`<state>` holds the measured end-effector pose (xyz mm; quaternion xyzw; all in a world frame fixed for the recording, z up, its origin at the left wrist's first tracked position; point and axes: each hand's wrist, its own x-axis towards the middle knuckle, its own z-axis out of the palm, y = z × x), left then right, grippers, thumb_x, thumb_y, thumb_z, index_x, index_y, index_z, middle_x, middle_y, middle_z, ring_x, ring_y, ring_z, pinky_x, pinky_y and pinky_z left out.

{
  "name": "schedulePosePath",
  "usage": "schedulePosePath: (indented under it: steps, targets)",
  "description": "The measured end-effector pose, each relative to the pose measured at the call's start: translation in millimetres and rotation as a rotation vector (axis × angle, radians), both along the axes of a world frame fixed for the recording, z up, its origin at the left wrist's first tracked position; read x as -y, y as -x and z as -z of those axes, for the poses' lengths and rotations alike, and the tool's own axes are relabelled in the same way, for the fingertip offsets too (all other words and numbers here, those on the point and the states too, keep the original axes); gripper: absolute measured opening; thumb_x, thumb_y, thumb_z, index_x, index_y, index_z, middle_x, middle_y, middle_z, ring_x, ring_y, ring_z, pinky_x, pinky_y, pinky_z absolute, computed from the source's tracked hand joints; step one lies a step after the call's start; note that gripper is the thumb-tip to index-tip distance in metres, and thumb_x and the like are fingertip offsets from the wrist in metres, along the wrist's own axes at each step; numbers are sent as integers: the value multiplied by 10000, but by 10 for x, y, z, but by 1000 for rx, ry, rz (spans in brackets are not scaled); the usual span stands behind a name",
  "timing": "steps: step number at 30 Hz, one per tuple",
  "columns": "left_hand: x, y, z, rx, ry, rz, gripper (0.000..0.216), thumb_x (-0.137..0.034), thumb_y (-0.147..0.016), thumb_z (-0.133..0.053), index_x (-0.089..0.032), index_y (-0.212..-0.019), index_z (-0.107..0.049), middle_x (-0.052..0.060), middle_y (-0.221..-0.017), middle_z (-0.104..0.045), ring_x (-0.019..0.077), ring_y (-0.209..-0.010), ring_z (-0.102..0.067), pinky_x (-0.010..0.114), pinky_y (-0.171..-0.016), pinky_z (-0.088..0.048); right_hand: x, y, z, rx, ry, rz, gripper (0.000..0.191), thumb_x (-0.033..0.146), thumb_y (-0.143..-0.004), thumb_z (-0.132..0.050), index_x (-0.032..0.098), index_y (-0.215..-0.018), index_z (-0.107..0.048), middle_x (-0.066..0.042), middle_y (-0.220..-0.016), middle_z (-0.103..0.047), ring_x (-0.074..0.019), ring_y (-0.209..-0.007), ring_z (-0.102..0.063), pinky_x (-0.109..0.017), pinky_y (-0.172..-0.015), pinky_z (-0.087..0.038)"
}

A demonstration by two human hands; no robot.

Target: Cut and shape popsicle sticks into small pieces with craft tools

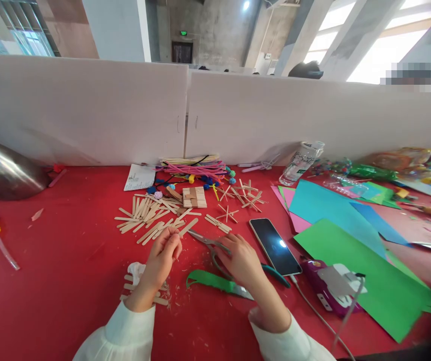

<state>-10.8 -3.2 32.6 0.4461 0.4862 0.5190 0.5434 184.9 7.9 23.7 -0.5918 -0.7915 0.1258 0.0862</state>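
My left hand (162, 260) is curled, its fingertips pinched on a short piece of wooden craft stick near a loose pile of craft sticks (151, 218) on the red table (64, 271). My right hand (240, 260) lies over the handles of a pair of grey scissors (205, 239) whose blades point left toward the sticks. A small frame of glued sticks (140, 291) sits under my left wrist. A green-handled blade or scissors (215, 282) lies just in front of my right wrist.
A phone (274, 245) lies right of my right hand, with a purple glue gun (331, 288) and its cord beside it. Coloured paper sheets (335, 220) cover the right side. Pipe cleaners (196, 168), a plastic bottle (301, 161) and a white partition (87, 110) stand behind.
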Motion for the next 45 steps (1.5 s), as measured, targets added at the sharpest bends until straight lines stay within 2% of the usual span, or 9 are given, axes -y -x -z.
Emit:
schedulePosePath:
  steps: [3,6,12,18,25,30,35,41,45]
  targets:
    - [-3,-2,33,25,-4,-16,267,-443,-789,-539,-198,-734,-448,-93,-474,-381,69,-439,-280,176,-429,-222,96,94,-24,-43,26,-114,181,319,-860,-590,217,-979,-681,-63,-935,-675,-214,-904,-599,-293,-793,-449]
    - [-16,-3,55,61,-21,-75,264,-426,-788,-560,-193,-721,-454,-86,-499,-393,62,-446,-294,170,-420,-220,210,216,23,-37,80,-209,340,350,-728,-732,183,-1019,-675,-96,-990,-669,-271,-954,-590,-342,-812,-455]
    - [-41,-9,69,105,-9,-164,276,-413,-754,-614,-186,-711,-462,-86,-522,-399,46,-439,-299,154,-404,-223,316,422,93,-78,90,-262,225,276,-781,-669,199,-992,-675,-71,-953,-669,-231,-913,-613,-301,-780,-465]
    - [-99,8,107,140,-19,-235,305,-442,-723,-633,-195,-761,-457,-101,-485,-398,41,-399,-264,143,-373,-199,195,397,15,-145,-3,-140,241,252,-849,-599,179,-1076,-628,-81,-1038,-659,-209,-975,-603,-278,-819,-467]
    - [-83,3,158,136,-19,-181,333,-472,-786,-591,-203,-709,-411,-115,-442,-329,43,-369,-216,146,-355,-189,358,-398,77,62,-71,277,143,189,-846,-541,162,-951,-636,-110,-955,-666,-287,-927,-619,-371,-757,-480]
    - [-41,-30,161,81,-51,-113,292,-458,-832,-547,-205,-745,-429,-116,-431,-332,52,-369,-240,153,-372,-205,561,-611,293,234,-49,281,423,293,-800,-630,130,-1183,-553,-146,-1186,-612,-331,-1083,-553,-414,-831,-464]
    - [-52,-27,155,43,-72,-114,295,-472,-817,-555,-200,-773,-448,-117,-427,-350,56,-372,-268,159,-385,-217,597,-539,318,272,-36,332,251,297,-823,-564,136,-1007,-619,-159,-998,-658,-322,-943,-614,-403,-778,-460]
    - [-36,-31,66,-6,-87,-123,305,-474,-765,-591,-191,-747,-478,-118,-386,-358,55,-356,-286,166,-397,-232,766,-643,264,-72,76,638,249,412,-759,-463,219,-867,-576,-100,-917,-670,-311,-807,-648,-372,-597,-447]
    - [9,-49,-7,-32,-84,-112,287,-443,-758,-603,-186,-694,-492,-103,-386,-379,59,-362,-323,170,-404,-261,763,-599,111,-715,115,592,368,475,-667,-512,216,-923,-564,-61,-811,-665,-239,-664,-624,-342,-602,-468]
